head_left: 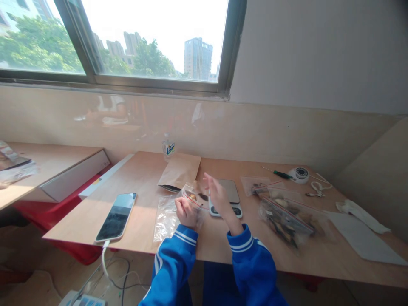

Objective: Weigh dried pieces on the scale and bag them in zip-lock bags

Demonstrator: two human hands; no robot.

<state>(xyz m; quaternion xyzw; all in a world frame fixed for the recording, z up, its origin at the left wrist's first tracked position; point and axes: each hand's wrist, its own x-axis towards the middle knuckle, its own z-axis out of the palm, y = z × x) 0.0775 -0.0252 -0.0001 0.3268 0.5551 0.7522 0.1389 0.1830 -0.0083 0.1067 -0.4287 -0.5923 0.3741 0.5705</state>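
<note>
My left hand (185, 211) is closed, its curled fingers gripping a clear zip bag (201, 207) with a red line along its mouth. Small dark brown pieces show in or just behind the bag; which, I cannot tell. My right hand (217, 194) is raised beside the bag, fingers stretched out, with nothing visible in it. Behind and below that hand lies a white kitchen scale (230, 191) with a grey plate and a dark display, partly hidden by the wrist. A flat clear plastic bag (165, 219) lies left of my left hand.
A brown paper pouch (181, 171) and a plastic bottle (167, 146) stand toward the wall. Filled zip bags (285, 221) lie on the right, near a green-handled screwdriver (281, 174), a white dome camera (298, 174) and white paper (366, 240). A charging phone (116, 217) lies left.
</note>
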